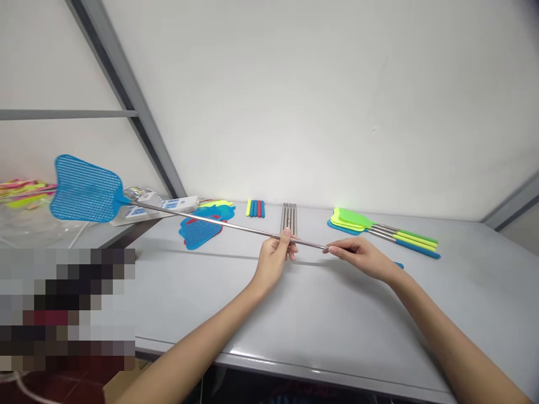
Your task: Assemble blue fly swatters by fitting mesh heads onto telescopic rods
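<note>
A blue fly swatter (86, 191) with a long metal rod is held up above the table, its slotted head out to the left. My left hand (273, 255) grips the rod, thumb on top. At the rod's bare right end, my right hand (357, 255) pinches the metal between thumb and fingers. Behind my left hand lie several metal rods (288, 216) side by side. Past my right hand are fly swatters (351, 217) with green, yellow and blue grips. The tip of a blue piece (399, 265) shows beside my right wrist, mostly hidden.
Loose swatter heads (202, 233) in blue, red and yellow lie at the table's back left. Several coloured grips (255, 209) stand in a row by the wall. White power strips (168, 206) and plastic bags (29, 224) are at far left, near a grey metal frame (126, 95).
</note>
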The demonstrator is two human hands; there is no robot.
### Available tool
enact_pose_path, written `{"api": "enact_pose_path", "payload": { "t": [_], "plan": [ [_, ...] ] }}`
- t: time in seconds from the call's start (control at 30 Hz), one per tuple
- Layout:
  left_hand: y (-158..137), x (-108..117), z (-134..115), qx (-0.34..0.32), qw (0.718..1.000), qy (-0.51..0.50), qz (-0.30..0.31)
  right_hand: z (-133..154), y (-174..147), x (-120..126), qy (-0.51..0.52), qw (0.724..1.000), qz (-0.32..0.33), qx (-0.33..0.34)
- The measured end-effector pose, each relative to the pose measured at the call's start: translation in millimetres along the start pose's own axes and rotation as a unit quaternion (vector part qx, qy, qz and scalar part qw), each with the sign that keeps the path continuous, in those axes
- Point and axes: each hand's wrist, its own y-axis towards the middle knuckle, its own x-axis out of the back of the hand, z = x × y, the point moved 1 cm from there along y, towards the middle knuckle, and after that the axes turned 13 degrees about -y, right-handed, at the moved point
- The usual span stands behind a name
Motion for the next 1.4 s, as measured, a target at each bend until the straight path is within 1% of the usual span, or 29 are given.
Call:
{"api": "enact_pose_path", "payload": {
  "t": [0.1, 0.47, 0.6, 0.67, 0.77, 0.87, 0.93, 1.03, 1.17, 1.23, 1.27, 1.33, 1.4],
  "plan": [
    [0, 0, 2, 0.013, 1.000, 0.007, 0.000, 0, 0, -1, -0.003, 1.000, -0.013, -0.005],
    [0, 3, 7, 0.026, 0.999, 0.043, 0.005, -3, 1, -1, -0.026, 0.999, 0.005, -0.034],
    [0, 3, 7, 0.037, 0.998, 0.048, 0.009, -8, 2, -3, 0.002, 0.997, 0.047, -0.054],
    [1, 2, 6, 0.047, 0.998, 0.047, 0.011, -9, 2, -4, 0.033, 0.995, 0.074, -0.066],
    [1, 3, 7, 0.059, 0.997, 0.048, 0.016, -9, 2, -7, 0.084, 0.990, 0.100, -0.062],
    [1, 3, 8, 0.065, 0.996, 0.060, 0.011, -7, 2, -9, 0.124, 0.985, 0.108, -0.052],
    [1, 3, 9, 0.065, 0.995, 0.069, 0.009, -6, 3, -9, 0.133, 0.983, 0.115, -0.054],
    [1, 4, 9, 0.063, 0.994, 0.090, 0.004, -6, 3, -9, 0.112, 0.985, 0.118, -0.059],
    [-1, 2, 7, 0.072, 0.986, 0.147, 0.006, -5, 4, -9, 0.095, 0.989, 0.100, -0.050],
    [-5, 0, 4, 0.052, 0.981, 0.185, 0.022, -4, 4, -10, 0.092, 0.990, 0.096, -0.051],
    [-7, -2, 3, 0.030, 0.978, 0.204, 0.033, -4, 4, -11, 0.089, 0.990, 0.094, -0.052],
    [-12, -6, -1, -0.038, 0.968, 0.239, 0.065, -5, 5, -13, 0.084, 0.991, 0.091, -0.053],
    [-18, -9, -5, -0.122, 0.947, 0.277, 0.108, -5, 5, -15, 0.085, 0.991, 0.089, -0.051]
  ]
}}
